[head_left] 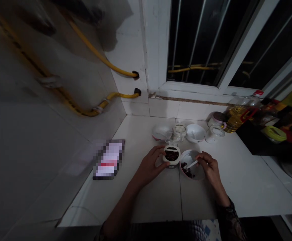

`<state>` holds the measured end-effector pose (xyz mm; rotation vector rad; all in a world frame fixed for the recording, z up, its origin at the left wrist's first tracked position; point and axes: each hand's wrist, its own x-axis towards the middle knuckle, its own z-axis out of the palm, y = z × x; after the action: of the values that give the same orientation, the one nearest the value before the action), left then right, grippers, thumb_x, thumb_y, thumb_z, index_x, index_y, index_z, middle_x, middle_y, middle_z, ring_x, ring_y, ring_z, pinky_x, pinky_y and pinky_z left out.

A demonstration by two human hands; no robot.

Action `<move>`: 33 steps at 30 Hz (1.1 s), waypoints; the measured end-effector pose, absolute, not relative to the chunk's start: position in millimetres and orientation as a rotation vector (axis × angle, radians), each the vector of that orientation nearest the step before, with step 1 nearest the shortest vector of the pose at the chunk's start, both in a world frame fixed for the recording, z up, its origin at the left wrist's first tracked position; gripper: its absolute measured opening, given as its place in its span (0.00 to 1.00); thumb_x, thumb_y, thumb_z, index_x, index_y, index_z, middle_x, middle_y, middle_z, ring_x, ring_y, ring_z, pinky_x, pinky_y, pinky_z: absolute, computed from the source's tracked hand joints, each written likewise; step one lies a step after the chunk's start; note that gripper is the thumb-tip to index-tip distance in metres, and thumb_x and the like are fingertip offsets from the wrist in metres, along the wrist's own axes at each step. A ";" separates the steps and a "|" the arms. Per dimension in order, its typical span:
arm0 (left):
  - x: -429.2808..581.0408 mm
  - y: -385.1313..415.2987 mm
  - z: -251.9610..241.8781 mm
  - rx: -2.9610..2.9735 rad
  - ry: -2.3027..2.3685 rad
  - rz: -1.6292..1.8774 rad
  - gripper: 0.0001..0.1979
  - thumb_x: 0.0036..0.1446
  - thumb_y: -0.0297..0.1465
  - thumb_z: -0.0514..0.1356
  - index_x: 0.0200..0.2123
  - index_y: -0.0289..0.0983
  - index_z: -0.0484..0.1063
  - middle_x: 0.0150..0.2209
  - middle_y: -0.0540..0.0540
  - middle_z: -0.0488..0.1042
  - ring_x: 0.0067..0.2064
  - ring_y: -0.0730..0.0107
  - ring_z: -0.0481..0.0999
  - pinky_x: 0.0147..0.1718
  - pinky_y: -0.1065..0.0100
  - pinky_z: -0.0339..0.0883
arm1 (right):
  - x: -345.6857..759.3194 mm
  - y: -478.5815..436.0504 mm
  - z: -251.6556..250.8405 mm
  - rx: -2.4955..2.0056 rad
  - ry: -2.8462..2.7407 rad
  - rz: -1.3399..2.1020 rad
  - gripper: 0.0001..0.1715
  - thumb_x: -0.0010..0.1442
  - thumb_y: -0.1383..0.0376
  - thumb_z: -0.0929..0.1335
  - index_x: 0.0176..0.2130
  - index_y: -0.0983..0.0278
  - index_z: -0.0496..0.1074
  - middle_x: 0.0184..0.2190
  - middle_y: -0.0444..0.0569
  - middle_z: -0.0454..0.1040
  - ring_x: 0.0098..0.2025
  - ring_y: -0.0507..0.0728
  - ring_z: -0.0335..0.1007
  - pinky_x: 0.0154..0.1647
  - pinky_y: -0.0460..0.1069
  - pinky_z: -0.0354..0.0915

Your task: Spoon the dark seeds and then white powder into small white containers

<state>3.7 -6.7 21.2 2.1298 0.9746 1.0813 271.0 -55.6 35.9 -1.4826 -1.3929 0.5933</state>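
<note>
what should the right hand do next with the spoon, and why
Perhaps lift the white spoon over to the jar and scoop: the right hand holds it with its head in the bowl, where some dark pieces lie, while the left hand grips the jar close beside, with similar-looking pieces inside.

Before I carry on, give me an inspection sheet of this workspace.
Surface: pale tiled counter, dark seams showing.
Job's things: white-rimmed container of dark pieces; bowl with some dark pieces inside; white spoon, its head in the bowl.
Clutter: white bowl and clear jar behind; oil bottle at right.
Hands: left hand grips the container; right hand holds the spoon.
Cables: nothing seen for certain; yellow hoses line the wall.
Surroundings: dark, barred window.
</note>
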 end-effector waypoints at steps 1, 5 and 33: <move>3.6 -6.7 21.2 2.132 0.977 1.077 0.10 0.60 0.33 0.63 0.43 0.42 0.67 0.57 0.41 0.70 0.57 0.58 0.73 0.55 0.54 0.70 | 270.4 -56.3 35.9 -1.478 -1.373 0.597 0.10 0.55 0.58 0.67 0.26 0.58 0.75 0.18 0.43 0.70 0.35 0.61 0.70 0.51 0.57 0.62; 3.1 -6.7 21.2 2.137 0.985 1.071 0.09 0.61 0.33 0.63 0.43 0.42 0.66 0.57 0.41 0.70 0.57 0.57 0.73 0.54 0.54 0.70 | 268.5 -58.8 35.4 -1.467 -1.345 0.593 0.12 0.56 0.58 0.67 0.25 0.58 0.74 0.19 0.44 0.70 0.33 0.61 0.69 0.45 0.55 0.64; 4.1 -6.0 17.6 2.159 0.974 1.122 0.14 0.61 0.34 0.64 0.49 0.42 0.69 0.57 0.40 0.70 0.58 0.58 0.73 0.55 0.55 0.70 | 272.3 -53.0 39.9 -1.396 -0.774 0.752 0.11 0.42 0.58 0.73 0.26 0.62 0.77 0.19 0.42 0.72 0.26 0.56 0.66 0.33 0.50 0.60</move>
<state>4.1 -6.0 17.6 2.1586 0.9740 1.1218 272.3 -53.0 39.9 -1.3962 -0.7743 0.7520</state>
